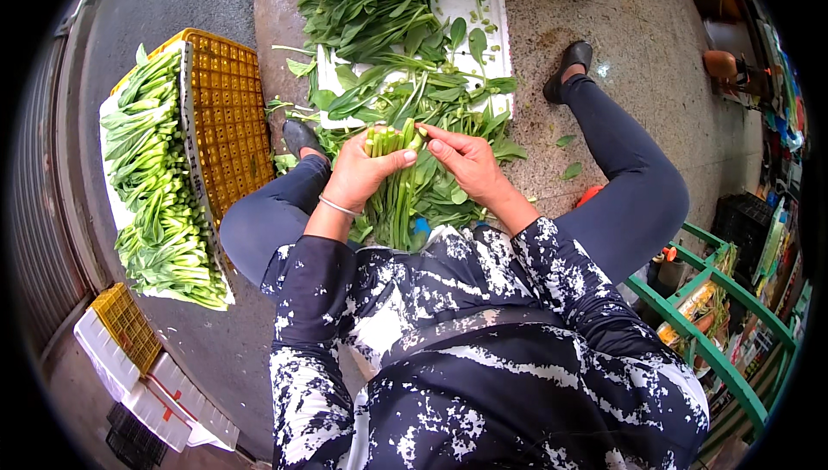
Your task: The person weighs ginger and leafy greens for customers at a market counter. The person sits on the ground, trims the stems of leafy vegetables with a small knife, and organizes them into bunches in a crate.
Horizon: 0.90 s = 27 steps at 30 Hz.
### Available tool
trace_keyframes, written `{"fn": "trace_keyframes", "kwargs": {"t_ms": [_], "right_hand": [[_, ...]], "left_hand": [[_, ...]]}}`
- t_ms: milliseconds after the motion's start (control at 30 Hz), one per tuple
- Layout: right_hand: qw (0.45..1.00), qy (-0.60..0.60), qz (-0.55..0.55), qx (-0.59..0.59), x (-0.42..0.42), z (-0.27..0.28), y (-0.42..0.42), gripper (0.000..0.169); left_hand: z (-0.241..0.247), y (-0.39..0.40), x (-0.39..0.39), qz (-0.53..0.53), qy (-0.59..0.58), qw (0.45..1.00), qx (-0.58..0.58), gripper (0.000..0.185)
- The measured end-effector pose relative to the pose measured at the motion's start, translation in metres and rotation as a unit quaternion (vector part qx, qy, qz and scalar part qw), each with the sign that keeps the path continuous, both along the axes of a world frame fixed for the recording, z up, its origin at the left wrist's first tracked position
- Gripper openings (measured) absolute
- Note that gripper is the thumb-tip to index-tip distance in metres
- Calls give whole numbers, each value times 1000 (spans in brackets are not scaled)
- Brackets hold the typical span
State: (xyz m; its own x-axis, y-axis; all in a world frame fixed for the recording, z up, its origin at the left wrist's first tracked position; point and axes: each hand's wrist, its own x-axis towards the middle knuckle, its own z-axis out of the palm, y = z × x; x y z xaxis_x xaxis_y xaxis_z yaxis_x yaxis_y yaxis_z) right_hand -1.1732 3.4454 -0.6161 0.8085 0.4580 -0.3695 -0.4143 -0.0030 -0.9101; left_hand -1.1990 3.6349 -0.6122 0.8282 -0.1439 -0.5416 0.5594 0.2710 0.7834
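Observation:
A bunch of leafy green stalks, which look like choy sum (401,195), is held by my left hand (362,172), cut stem ends up and leaves hanging down. My left thumb lies across the stems. At the bunch's right edge my right hand (469,163) has its thumb and forefinger about one pale stem end (420,133). Whether anything small is hidden in the right fingers cannot be told. Under and beyond both hands, loose leaves and stalks (446,95) lie heaped on a white foam board (501,69). A larger pile of greens (365,4) rests farther away.
On my left, a yellow plastic crate (226,108) supports a white foam tray (119,208) of stacked greens (155,179). Behind stand another yellow crate (126,328) and white foam boxes (155,415). A green metal frame (698,334) is at my right. Fallen leaves (570,171) dot the floor.

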Motion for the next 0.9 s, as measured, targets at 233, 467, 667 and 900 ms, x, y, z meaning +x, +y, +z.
{"fn": "trace_keyframes", "kwargs": {"t_ms": [233, 467, 667, 900], "right_hand": [[979, -105, -111, -134, 1, -35, -1, 33], [987, 155, 35, -1, 13, -13, -1, 42], [989, 129, 2, -68, 19, -29, -2, 36], [957, 86, -108, -254, 91, -102, 16, 42]], "left_hand": [[-14, 2, 8, -48, 52, 997, -4, 33], [-24, 4, 9, -88, 53, 995, 14, 33], [-32, 8, 12, -110, 65, 992, 16, 34], [-28, 15, 25, -38, 79, 996, -33, 31]]}}
